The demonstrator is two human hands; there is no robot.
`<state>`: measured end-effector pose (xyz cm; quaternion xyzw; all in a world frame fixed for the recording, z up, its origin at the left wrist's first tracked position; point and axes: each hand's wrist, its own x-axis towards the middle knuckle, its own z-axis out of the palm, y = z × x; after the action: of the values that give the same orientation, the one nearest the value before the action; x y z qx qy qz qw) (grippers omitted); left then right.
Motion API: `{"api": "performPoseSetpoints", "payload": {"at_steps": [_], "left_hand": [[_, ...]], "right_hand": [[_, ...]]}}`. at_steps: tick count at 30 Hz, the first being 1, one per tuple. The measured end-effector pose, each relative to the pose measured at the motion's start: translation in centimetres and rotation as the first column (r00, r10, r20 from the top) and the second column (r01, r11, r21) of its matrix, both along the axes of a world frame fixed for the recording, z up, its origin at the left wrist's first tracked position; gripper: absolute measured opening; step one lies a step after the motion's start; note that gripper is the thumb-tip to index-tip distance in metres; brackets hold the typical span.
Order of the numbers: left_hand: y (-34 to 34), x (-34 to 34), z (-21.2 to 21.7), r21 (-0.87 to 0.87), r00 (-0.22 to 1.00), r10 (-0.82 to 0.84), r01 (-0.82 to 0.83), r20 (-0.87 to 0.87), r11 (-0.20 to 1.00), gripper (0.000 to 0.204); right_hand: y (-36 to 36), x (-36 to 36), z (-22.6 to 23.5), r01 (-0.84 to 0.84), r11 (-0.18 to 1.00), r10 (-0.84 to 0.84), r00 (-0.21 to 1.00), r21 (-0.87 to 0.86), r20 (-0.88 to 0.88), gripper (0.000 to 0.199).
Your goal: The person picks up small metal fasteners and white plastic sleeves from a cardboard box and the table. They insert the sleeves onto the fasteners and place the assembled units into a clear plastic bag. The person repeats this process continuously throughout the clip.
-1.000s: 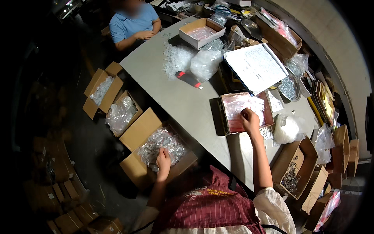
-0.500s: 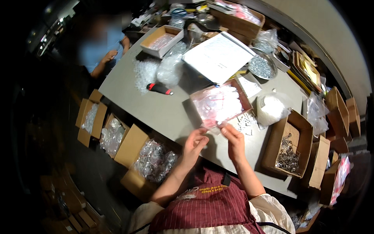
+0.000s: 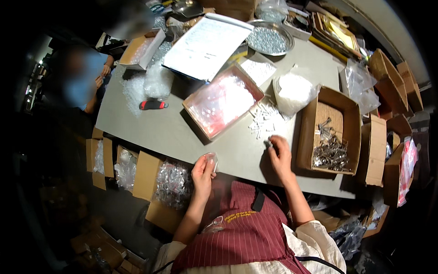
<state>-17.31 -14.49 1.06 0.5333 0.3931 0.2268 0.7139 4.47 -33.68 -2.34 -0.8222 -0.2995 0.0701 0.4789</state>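
On grey table | left hand (image 3: 203,171): small clear bag (image 3: 211,159) | right hand (image 3: 280,154): white pegs (image 3: 264,121)

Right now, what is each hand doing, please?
Left hand: closed on a small clear bag.
Right hand: fingers pinching among small white parts; contents unclear.

left hand (image 3: 202,172) raised near chest, fingers pinched shut in grip; right hand (image 3: 279,155) stretched forward, palm down, fingertips curled.

A dark red apron (image 3: 248,235) with thin pale stripes — a small pale print on its bib — over cream sleeves (image 3: 315,237), forearms bare.
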Motion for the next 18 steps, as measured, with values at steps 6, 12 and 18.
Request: {"api": "performPoseSetpoints", "payload": {"at_steps": [6,12,18], "left_hand": [[0.2,-0.5,0.1,0.004,0.996,-0.085,0.084,0.001,0.996,0.030],[2.9,-1.6,-1.9,0.279,0.972,-0.223,0.234,-0.071,0.931,0.031],[7.8,-4.9,-1.7,0.141,0.957,-0.258,0.276,-0.132,0.951,0.028]], "right_hand": [[1.9,3.0,-1.5,0.178,0.966,-0.111,0.941,-0.188,0.321,0.046],[5.4,2.3,-2.7,0.333,0.924,-0.180,0.814,-0.189,0.553,0.033],[5.4,2.9,-3.6,0.332,0.916,-0.142,0.792,-0.223,0.594,0.025]]}}
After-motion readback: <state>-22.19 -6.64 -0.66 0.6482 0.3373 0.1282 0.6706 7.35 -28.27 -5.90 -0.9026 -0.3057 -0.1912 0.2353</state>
